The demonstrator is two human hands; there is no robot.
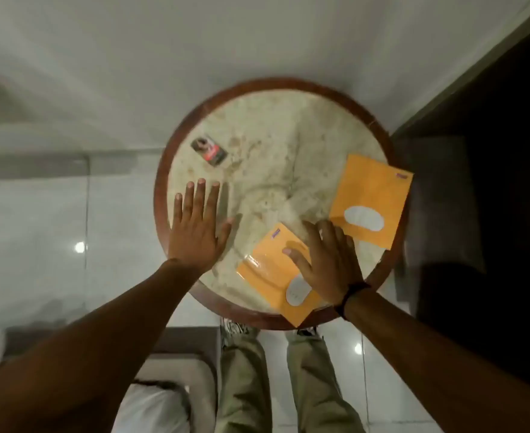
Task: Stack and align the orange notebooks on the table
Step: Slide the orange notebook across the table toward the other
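Note:
Two orange notebooks lie apart on a round marble-topped table [276,145]. The nearer notebook [266,270] sits tilted at the table's front edge, its corner hanging past the rim. My right hand [326,260] rests flat on its right side, fingers spread, thumb on the cover. The second notebook [371,195] lies at the right edge, slightly over the rim, untouched. My left hand [196,226] lies flat and open on the table's left side, holding nothing.
A small dark packet [209,150] lies on the table's back left. The table has a brown wooden rim [160,195]. My legs and shoes stand below the front edge. A cushioned seat [170,370] is at lower left; a dark area lies to the right.

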